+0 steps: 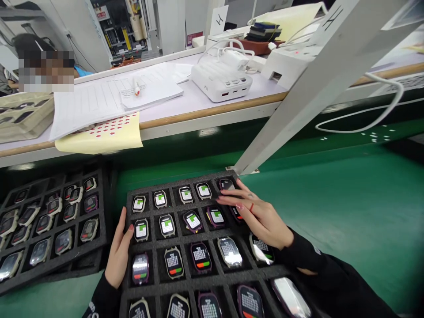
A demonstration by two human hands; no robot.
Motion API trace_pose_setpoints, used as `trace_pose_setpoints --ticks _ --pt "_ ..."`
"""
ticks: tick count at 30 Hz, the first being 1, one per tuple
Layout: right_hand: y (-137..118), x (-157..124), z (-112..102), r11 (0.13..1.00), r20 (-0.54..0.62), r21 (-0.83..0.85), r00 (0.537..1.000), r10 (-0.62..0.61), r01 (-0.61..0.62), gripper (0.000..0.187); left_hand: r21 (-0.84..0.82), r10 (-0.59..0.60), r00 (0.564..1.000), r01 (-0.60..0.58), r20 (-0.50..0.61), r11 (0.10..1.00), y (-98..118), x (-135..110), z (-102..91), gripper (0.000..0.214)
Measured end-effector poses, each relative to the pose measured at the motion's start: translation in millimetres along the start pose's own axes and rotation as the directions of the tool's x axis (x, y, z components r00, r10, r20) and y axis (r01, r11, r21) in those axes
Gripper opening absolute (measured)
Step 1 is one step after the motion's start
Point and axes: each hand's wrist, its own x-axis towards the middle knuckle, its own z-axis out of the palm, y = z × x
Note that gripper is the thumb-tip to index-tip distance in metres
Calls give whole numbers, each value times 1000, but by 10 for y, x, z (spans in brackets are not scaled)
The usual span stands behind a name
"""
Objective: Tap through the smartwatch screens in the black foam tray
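Note:
A dark foam tray [180,240] holds rows of smartwatches in square pockets. My left hand [118,254] grips its left edge, with the thumb over the rim and the index finger along the outside. Fingers outstretched, my right hand [260,216] is over the upper right pockets. Its fingertips are at a purple smartwatch [227,184] in the corner pocket; whether they touch its screen I cannot tell. Partly under this hand lies another smartwatch [236,214]. Upper-row screens, such as on one smartwatch [160,199], show green and white blocks. Lower ones, like a purple smartwatch [200,257], show keypad-like marks with red and green.
Another foam tray [74,251] of smartwatches lies at left on the green bench [357,198]. A slanted white post [294,95] rises behind my right hand. The shelf above bears papers [89,99], a white power bank [220,81] and cables. A person [43,66] sits beyond.

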Motion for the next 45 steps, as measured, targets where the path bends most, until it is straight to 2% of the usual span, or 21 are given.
trace_pose_setpoints --ticks 6,16,23,28,32,35,37,45 --pt "-109 -64 -28 992 108 101 990 -86 75 41 -40 32 999 -33 -19 999 46 84 38 64" --pt "-110 -38 -33 986 228 49 960 -164 157 52 -5 52 999 -52 -16 999 60 77 35 63" --pt "-87 -39 -36 991 110 73 987 -117 110 48 -21 48 999 -48 -13 999 42 80 44 64" --pt "-134 -4 -16 991 125 47 983 -133 128 49 -39 41 999 -41 -7 998 30 75 38 67" --pt "-250 63 6 987 249 21 956 -157 157 47 -46 44 999 -44 -1 998 31 77 49 71" --pt "-364 147 45 987 395 18 906 -152 158 46 -60 46 999 -45 9 997 37 79 57 71" --pt "-438 212 92 986 451 27 879 -157 163 46 -57 52 999 -51 11 997 40 76 55 70" --pt "-523 313 274 979 481 -2 858 -179 206 43 -30 62 998 -61 9 998 51 57 58 69"
